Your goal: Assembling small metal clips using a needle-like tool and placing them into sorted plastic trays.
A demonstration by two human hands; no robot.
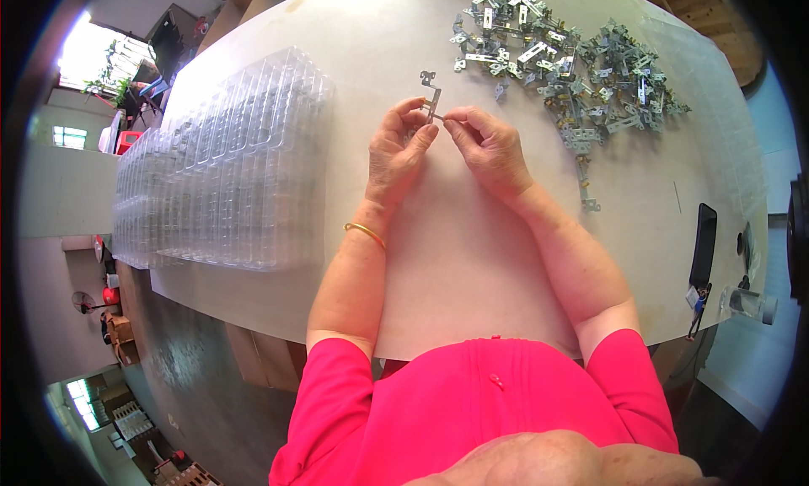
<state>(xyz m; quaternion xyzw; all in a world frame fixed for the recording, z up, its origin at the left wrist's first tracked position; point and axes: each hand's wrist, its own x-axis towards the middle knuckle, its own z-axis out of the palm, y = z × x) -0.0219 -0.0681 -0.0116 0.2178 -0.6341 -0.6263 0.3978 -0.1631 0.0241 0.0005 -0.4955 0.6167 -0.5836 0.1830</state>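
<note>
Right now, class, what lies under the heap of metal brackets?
The pale tabletop shows around the heap of metal brackets, right up to its edges; what lies beneath its dense middle is covered.

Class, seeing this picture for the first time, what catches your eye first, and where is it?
The bright pink top at the bottom centre leaps out, and above it the left grip holds a small metal bracket while the right grip pinches a thin piece at its side. Next come the jumbled heap of metal parts at the upper right of the table and the stacked clear plastic trays on the left.
</note>
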